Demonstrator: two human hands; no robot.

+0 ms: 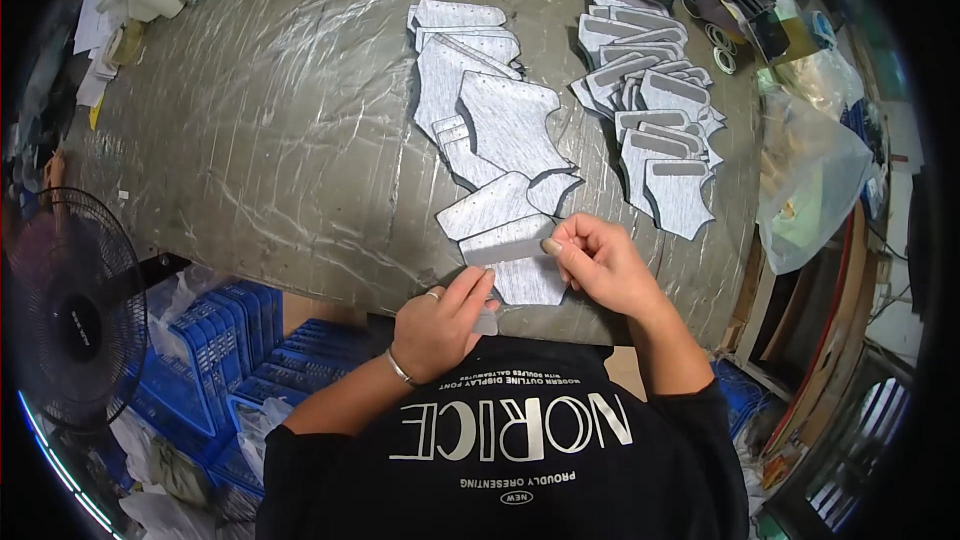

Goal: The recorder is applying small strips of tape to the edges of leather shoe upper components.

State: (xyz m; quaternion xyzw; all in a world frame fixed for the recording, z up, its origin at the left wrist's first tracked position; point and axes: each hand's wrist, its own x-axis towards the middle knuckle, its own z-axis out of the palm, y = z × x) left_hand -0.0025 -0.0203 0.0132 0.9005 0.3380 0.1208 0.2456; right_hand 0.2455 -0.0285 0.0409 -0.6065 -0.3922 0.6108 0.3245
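Grey strip (pixel 512 244) spans a pale panel (pixel 530 285) at the desk's (pixel 300 120) edge; right fingers (pixel 552 246) pinch it, left fingers (pixel 486 281) touch, grip unclear. Right pile (pixel 678 202) already wears strips (pixel 678 169), left pile (pixel 512 120) seemingly awaits them!

Held on my remote feed: one bare left hand (pixel 433 335), knuckles up, fingers close together and pointing to the upper right; slim silver-coloured metal ring (pixel 433 295) on one finger. One bare left forearm (pixel 335 402), slanting in from lower left, rounded silver-coloured metal bangle (pixel 400 369) at the wrist. One bare right hand (pixel 605 270), thumb and index finger pinched, others curled. One bare right forearm (pixel 677 350), rising leftward. I record both hands near each other, apart.
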